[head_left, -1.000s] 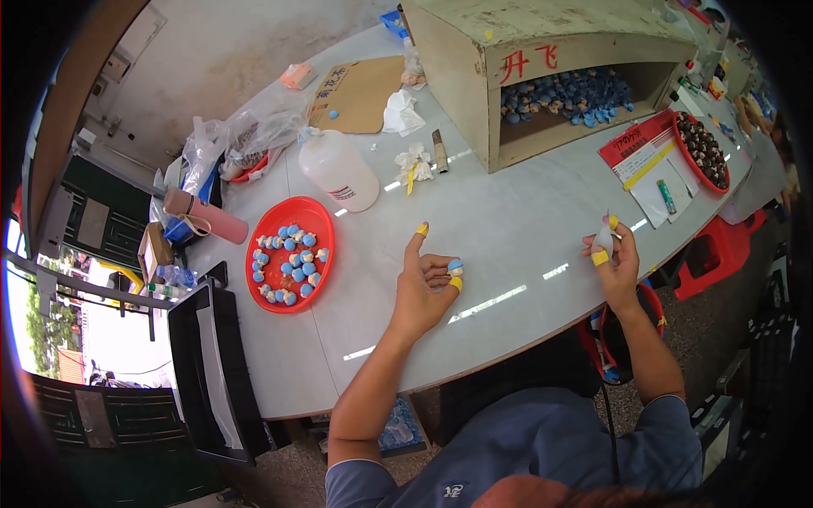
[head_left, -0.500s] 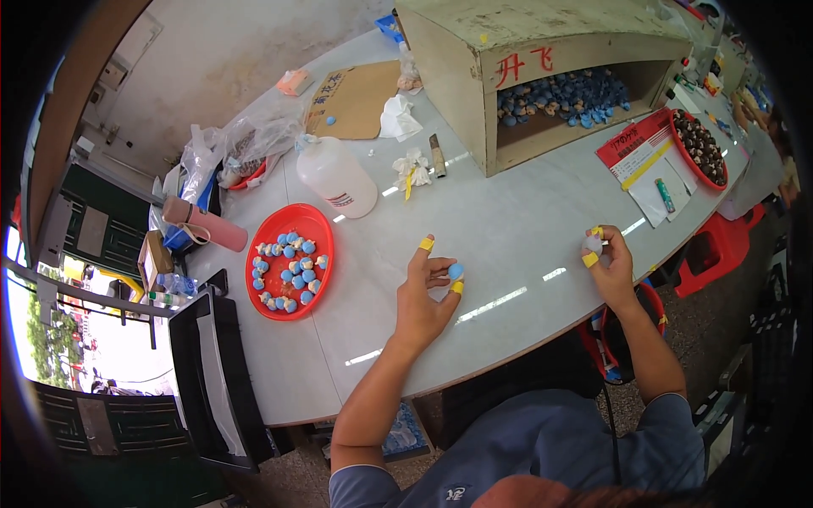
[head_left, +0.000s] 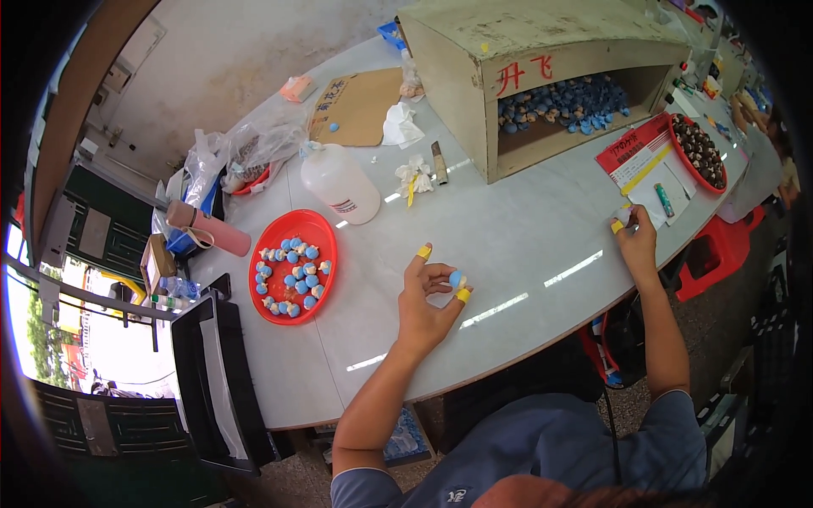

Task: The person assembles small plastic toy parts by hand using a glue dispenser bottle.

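My right hand [head_left: 637, 240] pinches a small pale thing [head_left: 623, 216], mostly hidden by its fingers and too blurred to name. My left hand [head_left: 426, 306] holds a blue ball [head_left: 457, 278], its pale underside partly behind my thumb. The ball is between one and two o'clock from my left palm, between eight and nine from my right hand.

You have two large red hand-painted characters on the front of the box [head_left: 576, 68], above its opening. Dark characters run along the left edge of the cardboard [head_left: 360, 106]. The sheet [head_left: 635, 152] to your right bears pale lettering on its red band (the finer lines blur). Small print sits low on the bottle [head_left: 340, 182], and your shirt [head_left: 550, 440] carries a white emblem.
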The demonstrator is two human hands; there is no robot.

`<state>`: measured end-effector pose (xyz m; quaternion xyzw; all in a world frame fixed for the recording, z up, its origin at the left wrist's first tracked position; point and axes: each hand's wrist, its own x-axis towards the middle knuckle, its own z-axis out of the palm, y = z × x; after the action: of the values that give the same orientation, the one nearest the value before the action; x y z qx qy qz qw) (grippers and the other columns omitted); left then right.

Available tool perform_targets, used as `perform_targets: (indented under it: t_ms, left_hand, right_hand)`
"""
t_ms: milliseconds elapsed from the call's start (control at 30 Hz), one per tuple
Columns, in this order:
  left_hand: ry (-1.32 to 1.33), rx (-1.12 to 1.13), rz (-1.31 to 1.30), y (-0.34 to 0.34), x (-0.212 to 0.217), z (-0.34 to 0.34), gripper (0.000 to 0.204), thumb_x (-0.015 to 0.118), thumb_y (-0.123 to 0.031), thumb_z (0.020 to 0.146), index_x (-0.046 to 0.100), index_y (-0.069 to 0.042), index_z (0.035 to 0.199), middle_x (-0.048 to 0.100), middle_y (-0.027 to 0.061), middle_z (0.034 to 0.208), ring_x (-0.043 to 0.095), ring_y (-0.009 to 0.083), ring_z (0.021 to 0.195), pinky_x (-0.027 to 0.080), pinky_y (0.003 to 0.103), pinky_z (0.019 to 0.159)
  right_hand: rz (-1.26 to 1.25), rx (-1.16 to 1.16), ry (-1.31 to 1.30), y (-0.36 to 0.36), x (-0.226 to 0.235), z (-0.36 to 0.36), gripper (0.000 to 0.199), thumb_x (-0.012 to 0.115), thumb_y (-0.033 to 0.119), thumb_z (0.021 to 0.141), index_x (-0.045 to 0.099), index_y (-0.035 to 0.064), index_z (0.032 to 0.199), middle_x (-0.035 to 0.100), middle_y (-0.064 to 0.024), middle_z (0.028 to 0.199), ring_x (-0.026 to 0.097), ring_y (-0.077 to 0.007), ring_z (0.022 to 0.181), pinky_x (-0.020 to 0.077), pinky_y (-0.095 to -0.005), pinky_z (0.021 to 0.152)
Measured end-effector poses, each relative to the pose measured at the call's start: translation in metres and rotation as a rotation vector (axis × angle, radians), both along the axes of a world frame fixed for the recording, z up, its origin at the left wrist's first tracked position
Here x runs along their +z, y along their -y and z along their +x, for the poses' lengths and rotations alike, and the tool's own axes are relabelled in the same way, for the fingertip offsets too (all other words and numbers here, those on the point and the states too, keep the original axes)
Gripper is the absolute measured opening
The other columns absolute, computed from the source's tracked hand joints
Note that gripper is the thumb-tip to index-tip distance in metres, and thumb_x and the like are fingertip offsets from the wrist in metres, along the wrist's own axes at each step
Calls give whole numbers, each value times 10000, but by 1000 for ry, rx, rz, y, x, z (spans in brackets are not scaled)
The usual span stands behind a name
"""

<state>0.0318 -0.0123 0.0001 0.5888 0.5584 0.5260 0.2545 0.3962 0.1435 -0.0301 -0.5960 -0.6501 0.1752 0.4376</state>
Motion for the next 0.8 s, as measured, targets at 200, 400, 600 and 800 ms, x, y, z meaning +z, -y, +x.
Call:
perform_targets:
  t_ms: [200, 400, 600, 800]
  left_hand:
    - [50, 46, 27, 1, -2, -1, 846, 786, 17, 747, 270, -41, 1415, 612, 106, 1008, 650, 164, 901, 549, 279, 758]
    - [-35, 46, 59, 2, 0, 3, 882, 809, -20, 738, 250, -33, 1421, 629, 83, 967, 645, 152, 885, 543, 277, 758]
    - [28, 61, -32, 8, -2, 6, 873, 785, -33, 769, 220, -18, 1434, 637, 94, 997, 636, 144, 894, 536, 278, 776]
    - [736, -102, -278, -1, 0, 6, 850, 727, 6, 808, 170, 13, 1450, 615, 128, 1063, 632, 163, 933, 537, 273, 786]
  right_hand:
    - [35, 9, 52, 7, -4, -4, 440, 733, 105, 805, 529, -36, 1170, 599, -121, 980, 542, -188, 864, 457, -311, 784]
    - [395, 22, -12, 78, 7, -24, 296, 658, 15, 847, 530, -3, 1115, 573, -91, 992, 531, -158, 837, 430, -273, 728]
    - [211, 700, -168, 110, 38, -135, 259, 680, -47, 776, 573, -4, 1008, 607, -117, 866, 597, -201, 689, 461, -292, 579]
    - [405, 709, 62, 102, 44, -193, 340, 683, -48, 643, 592, 34, 960, 589, -79, 834, 585, -245, 676, 440, -335, 541]
